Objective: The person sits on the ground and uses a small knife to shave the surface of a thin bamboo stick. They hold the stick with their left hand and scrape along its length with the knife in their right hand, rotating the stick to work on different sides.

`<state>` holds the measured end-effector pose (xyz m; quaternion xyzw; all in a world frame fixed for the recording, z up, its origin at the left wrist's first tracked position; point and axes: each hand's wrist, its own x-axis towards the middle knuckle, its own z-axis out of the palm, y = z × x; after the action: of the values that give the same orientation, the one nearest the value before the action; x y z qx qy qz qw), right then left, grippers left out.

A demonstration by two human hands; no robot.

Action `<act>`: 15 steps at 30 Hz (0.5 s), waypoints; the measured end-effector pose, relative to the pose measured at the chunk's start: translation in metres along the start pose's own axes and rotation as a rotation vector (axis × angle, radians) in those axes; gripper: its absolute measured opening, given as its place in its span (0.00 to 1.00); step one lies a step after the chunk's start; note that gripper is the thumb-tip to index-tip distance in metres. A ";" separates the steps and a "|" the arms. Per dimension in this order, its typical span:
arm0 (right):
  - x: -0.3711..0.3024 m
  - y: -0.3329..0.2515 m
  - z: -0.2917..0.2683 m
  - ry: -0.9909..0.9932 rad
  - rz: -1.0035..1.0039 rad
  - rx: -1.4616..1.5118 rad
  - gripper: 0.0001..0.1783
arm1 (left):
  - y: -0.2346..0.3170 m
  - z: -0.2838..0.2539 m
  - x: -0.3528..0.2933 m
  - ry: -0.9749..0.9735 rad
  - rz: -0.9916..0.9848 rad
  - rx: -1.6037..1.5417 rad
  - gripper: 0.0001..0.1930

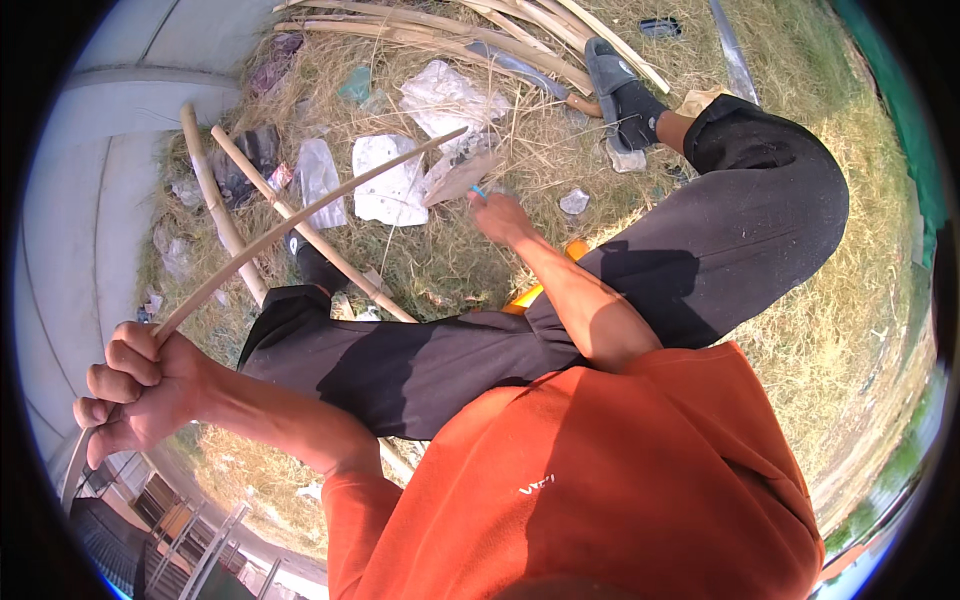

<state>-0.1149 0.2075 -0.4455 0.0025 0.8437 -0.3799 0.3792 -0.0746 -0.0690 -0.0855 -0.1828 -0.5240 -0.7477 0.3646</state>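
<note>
Far L: grey wall (pixel 75 260), curved by the lens. L hand (pixel 145 385), low L, has fingers wrapped tight round a thin stick (pixel 245 258), nr its lower end. Stick runs diag. up to the R, crossing over 2 thicker poles (pixel 212 195) in view; its far tip is up & L of R hand, apart from it. Nr the poles: black bag (pixel 262 145) & clear bag (pixel 318 180) on dry grass (pixel 850 330). Next R, a white slab (pixel 390 195), then a pale rock (pixel 450 95) w/ a grey stone (pixel 462 178) below it. R hand (pixel 505 220), mid-pic, just R of the stone, fingers closed on a small blue item (pixel 479 192); mostly hid, can't tell what kind. Yellow item (pixel 525 299) shows partly behind R forearm, btwn the legs in dark trousers (pixel 740 210). Top ctr: pole pile (pixel 430 32), w/ a grey blade (pixel 525 72) by it, brown handle (pixel 583 105) nr the R sandal (pixel 607 75). Far R: green sheet (pixel 915 150) along the edge.
</note>
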 end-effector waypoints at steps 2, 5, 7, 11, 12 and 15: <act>0.006 0.008 -0.007 -0.071 0.005 -0.043 0.41 | 0.020 -0.007 0.004 -0.009 0.077 0.090 0.29; 0.002 -0.016 -0.013 -0.111 -0.046 -0.118 0.41 | 0.034 -0.030 0.008 -0.045 0.125 0.108 0.30; -0.008 -0.039 -0.026 -0.143 -0.104 -0.157 0.41 | 0.021 -0.045 0.000 -0.020 0.119 0.183 0.30; 0.004 -0.054 -0.027 -0.074 -0.158 -0.135 0.34 | -0.019 -0.048 -0.009 0.129 0.007 0.241 0.32; 0.009 -0.050 -0.025 -0.016 -0.143 -0.119 0.30 | -0.020 -0.049 -0.010 0.118 0.006 0.248 0.32; -0.014 -0.069 -0.048 0.179 -0.142 -0.129 0.17 | -0.013 -0.057 -0.017 0.110 0.014 0.267 0.32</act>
<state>-0.1556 0.1934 -0.3723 -0.0478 0.8950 -0.3489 0.2738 -0.0672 -0.1128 -0.1270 -0.0952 -0.5967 -0.6778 0.4190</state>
